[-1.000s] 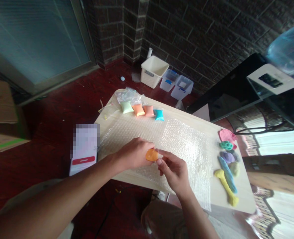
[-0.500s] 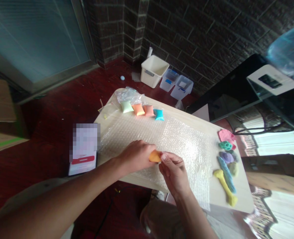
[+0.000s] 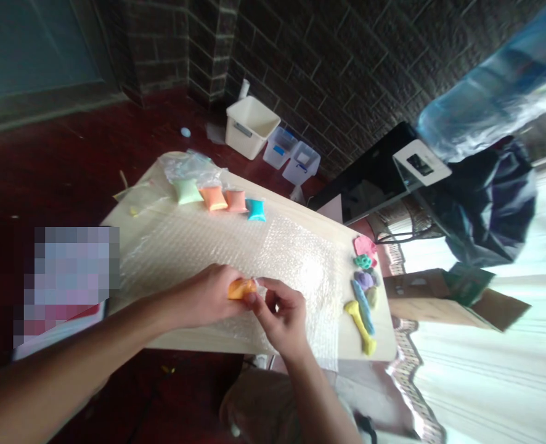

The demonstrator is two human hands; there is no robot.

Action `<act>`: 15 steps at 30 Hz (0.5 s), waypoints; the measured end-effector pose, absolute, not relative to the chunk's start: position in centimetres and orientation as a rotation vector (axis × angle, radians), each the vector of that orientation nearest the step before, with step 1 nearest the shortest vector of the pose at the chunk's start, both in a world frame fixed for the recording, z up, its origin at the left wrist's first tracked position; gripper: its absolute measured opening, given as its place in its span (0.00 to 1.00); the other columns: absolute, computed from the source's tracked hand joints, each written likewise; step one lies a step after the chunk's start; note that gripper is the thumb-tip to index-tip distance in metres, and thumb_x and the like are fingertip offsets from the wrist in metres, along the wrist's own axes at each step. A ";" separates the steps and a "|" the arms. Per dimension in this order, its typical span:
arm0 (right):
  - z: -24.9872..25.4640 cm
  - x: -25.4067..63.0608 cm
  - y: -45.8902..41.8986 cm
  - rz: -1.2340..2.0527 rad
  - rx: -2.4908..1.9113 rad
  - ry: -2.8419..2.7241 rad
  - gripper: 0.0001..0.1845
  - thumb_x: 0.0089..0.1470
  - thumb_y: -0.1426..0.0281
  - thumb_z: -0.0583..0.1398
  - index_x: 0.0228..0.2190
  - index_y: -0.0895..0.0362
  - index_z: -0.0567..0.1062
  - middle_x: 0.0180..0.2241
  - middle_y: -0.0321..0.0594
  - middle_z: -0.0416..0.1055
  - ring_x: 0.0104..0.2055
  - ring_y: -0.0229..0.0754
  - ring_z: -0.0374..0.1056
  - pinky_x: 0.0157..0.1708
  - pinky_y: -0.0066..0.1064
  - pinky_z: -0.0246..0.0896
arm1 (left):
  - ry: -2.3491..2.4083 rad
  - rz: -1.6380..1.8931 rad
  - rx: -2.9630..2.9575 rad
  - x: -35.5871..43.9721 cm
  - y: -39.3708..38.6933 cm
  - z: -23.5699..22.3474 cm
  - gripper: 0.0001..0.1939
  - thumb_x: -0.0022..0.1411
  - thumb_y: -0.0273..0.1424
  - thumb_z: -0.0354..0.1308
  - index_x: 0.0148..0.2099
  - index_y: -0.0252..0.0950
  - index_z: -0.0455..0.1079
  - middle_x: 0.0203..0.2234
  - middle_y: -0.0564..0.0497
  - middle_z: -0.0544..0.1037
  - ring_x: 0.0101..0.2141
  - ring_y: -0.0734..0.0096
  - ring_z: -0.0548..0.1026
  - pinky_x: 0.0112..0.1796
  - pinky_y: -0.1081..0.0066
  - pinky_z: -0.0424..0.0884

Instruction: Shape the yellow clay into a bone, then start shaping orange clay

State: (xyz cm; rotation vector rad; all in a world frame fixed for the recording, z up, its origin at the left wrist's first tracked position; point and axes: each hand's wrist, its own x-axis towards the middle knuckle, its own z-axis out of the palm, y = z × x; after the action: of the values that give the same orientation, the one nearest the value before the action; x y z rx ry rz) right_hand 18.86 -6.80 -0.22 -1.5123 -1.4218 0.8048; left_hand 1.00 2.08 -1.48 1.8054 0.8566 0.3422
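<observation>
Orange packet is pinched by left hand and right hand

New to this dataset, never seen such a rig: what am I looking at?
No machine here: these are a person's bare hands, seen from a camera worn on that person's head, looking forward and down. The left hand holds a small orange pouch; the right hand pinches its end. Below them, bubble wrap covers much of a pale table. Toward its far edge lie a pale green pouch, light orange pouch, salmon pouch and turquoise pouch. At the right end are coloured shapes, including a yellow bone-shaped piece and a blue stick.
</observation>
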 end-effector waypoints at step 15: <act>-0.3 19.7 -6.7 0.866 -1.564 -1.703 0.21 0.65 0.61 0.64 0.56 0.56 0.80 0.19 0.27 0.60 0.20 0.35 0.57 0.23 0.28 0.55 | 0.916 0.516 2.105 0.5 2.3 -1.1 0.05 0.59 0.30 0.65 0.33 0.38 0.70 0.29 0.51 0.80 0.31 0.64 0.77 0.32 0.67 0.63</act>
State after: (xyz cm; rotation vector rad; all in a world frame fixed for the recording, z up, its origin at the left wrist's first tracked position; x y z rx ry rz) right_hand 19.66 -6.72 -0.26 -1.5640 -1.7030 0.8658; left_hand 0.50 2.35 -1.11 2.1050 0.9161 0.5165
